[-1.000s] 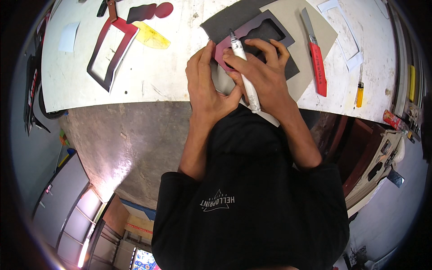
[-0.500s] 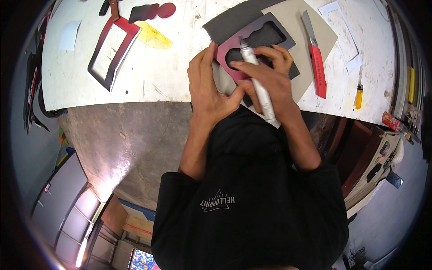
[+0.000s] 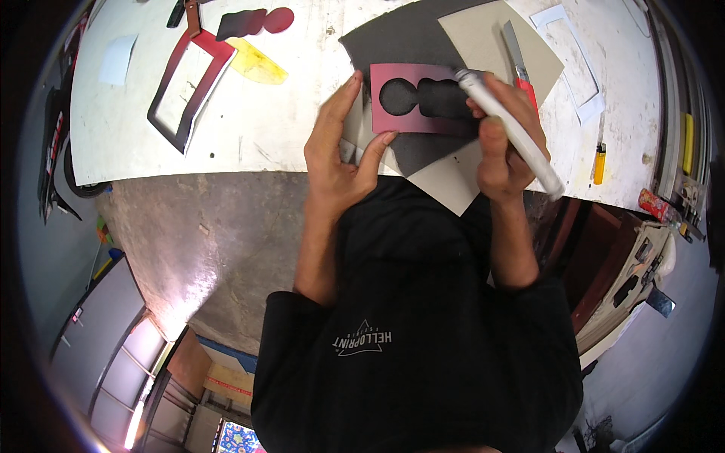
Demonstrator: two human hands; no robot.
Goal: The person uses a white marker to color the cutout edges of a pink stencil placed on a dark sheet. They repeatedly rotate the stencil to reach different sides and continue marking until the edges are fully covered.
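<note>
A pink-to-purple flat template [image 3: 383,121] with a round cut-out and a wavy one lies level on a dark grey sheet [image 3: 411,155]. Beside its left end is my left hand [image 3: 336,162], fingers stretched out and thumb spread, the thumb tip at the template's lower edge. My right hand [image 3: 510,151] is wrapped round a white pen-like tool [image 3: 521,143] whose upper end is over the template's right part. Those fingers hide the template's right end. Under the grey sheet is a beige board [image 3: 495,41].
A red-handled cutter [image 3: 519,64] lies partly behind my right hand. An orange lighter [image 3: 600,166] and a white cut-out frame [image 3: 578,68] are farther right. On the left lie a red-black frame [image 3: 170,98], a yellow piece [image 3: 257,64] and dark red pieces [image 3: 245,23].
The template has turned clockwise from a slant to level. My right hand has moved right with the white tool, uncovering the cut-outs. My left hand has shifted slightly left.
</note>
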